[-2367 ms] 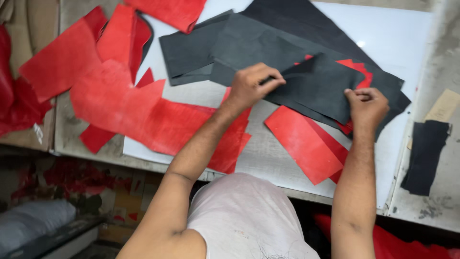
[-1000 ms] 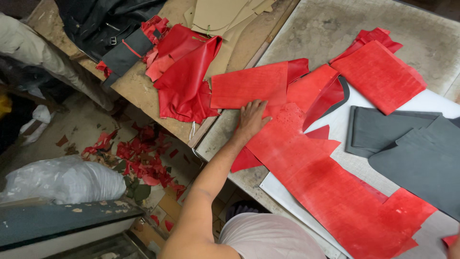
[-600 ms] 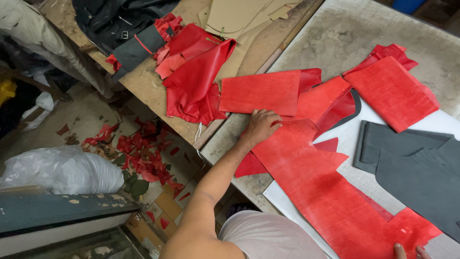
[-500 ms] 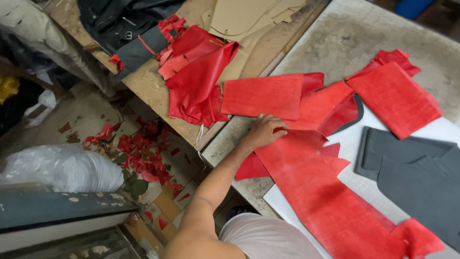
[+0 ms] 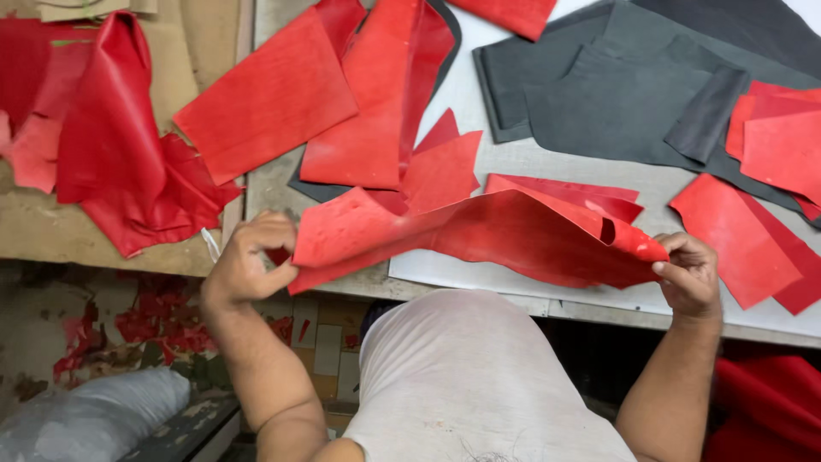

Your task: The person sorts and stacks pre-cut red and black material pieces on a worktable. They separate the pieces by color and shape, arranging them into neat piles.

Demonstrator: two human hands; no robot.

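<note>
My left grip [image 5: 248, 261] and right grip [image 5: 688, 274] each pinched an end of a long, grainy red leather sheet [image 5: 479, 235], lifted and sagging over the near edge of the desk [image 5: 513, 162], with red pieces [image 5: 274, 98] and grey pieces [image 5: 616, 94] spread flat beyond.

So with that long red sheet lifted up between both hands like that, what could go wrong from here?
The red sheet is long and limp, held only at its ends by the left hand and right hand, so its sagging middle could drag the smaller red pieces beneath it out of place. It also hangs near the table edge; if either grip slips, it may slide down among the red scraps on the floor.
</note>
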